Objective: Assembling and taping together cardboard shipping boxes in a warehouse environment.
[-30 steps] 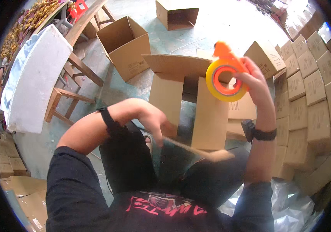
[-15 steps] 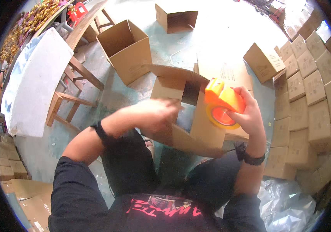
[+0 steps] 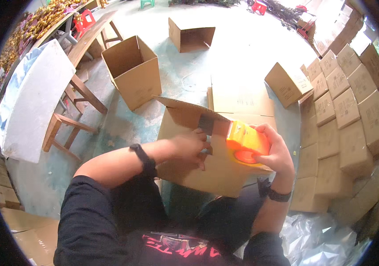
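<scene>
An open cardboard box (image 3: pixel 227 166) stands between my knees. Its two inner flaps lie folded inward with a narrow gap between them, and a long outer flap (image 3: pixel 185 104) sticks up on the far side. My left hand (image 3: pixel 188 148) rests over the left inner flap by the gap, slightly blurred, its fingers apart and nothing seen in them. In my right hand (image 3: pixel 274 148) is an orange tape dispenser (image 3: pixel 248 141), held above the right side of the box with the thumb on its round side.
Beyond stand an open box (image 3: pixel 138 84), another open box (image 3: pixel 191 37) and a tilted box (image 3: pixel 287 84). Flat cardboard (image 3: pixel 242 99) lies behind mine. Stacked cartons (image 3: pixel 335 119) line the right, above clear plastic (image 3: pixel 318 239). A white foam slab (image 3: pixel 38 102) and wooden stool (image 3: pixel 67 131) are left.
The box's inner flaps have come down and the gap between them has narrowed. My left hand has moved onto the flap; the tape dispenser has come lower over the box. The view has tilted up.
</scene>
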`<state>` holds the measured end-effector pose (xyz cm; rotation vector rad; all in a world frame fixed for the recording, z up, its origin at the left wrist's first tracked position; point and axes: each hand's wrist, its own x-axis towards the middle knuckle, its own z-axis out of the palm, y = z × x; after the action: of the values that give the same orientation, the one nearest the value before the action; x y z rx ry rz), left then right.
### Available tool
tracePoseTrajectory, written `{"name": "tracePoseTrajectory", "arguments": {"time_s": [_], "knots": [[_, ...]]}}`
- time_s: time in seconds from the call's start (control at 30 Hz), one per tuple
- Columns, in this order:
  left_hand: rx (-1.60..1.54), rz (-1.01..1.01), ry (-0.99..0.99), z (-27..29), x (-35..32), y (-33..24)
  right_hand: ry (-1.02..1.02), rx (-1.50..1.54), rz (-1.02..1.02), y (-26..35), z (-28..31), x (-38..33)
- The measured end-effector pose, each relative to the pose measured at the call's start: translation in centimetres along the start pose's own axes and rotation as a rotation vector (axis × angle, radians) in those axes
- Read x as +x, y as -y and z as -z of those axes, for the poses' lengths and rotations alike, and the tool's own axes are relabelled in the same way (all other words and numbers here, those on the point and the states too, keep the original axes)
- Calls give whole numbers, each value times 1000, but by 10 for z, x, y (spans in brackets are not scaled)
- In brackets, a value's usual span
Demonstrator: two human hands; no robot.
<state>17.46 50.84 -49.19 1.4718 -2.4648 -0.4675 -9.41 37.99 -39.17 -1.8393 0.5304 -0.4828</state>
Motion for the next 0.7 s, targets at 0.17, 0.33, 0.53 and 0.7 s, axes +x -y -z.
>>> {"name": "tracePoseTrajectory", "arguments": {"time_s": [0.17,0.33,0.53,0.7], "knots": [[164,378,-84,-24,-7,-27,34,-28,-23,-1,14,1],[296,370,-195,-29,-11,-34,331,1,-219,22,38,13],[385,111,-328,-29,-17,-76,681,-364,-559,-14,-2,53],[469,449,-163,-16,-15,-37,548,200,-694,-51,12,25]]}}
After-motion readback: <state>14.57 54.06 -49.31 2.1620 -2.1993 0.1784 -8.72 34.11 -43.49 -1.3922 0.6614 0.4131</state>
